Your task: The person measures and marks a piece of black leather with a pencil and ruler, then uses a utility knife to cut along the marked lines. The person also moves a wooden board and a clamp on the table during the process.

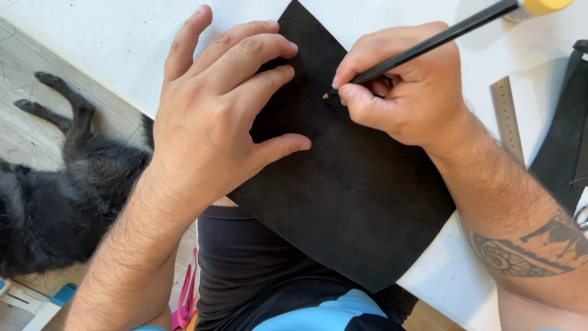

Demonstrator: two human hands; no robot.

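A black felt-like sheet (pixel 352 184) lies on the white table (pixel 122 37), one corner hanging over the near edge. My left hand (pixel 211 116) rests flat on the sheet's left part, fingers spread, pressing it down. My right hand (pixel 398 86) grips a black pencil (pixel 429 41) with a yellow end, its yellow tip touching the sheet just right of my left fingertips.
A wooden ruler (pixel 507 116) lies on the table to the right, beside another black piece (pixel 566 135). A black dog (pixel 55 196) lies on the wooden floor at left. My lap in dark shorts (pixel 257 276) is below the table edge.
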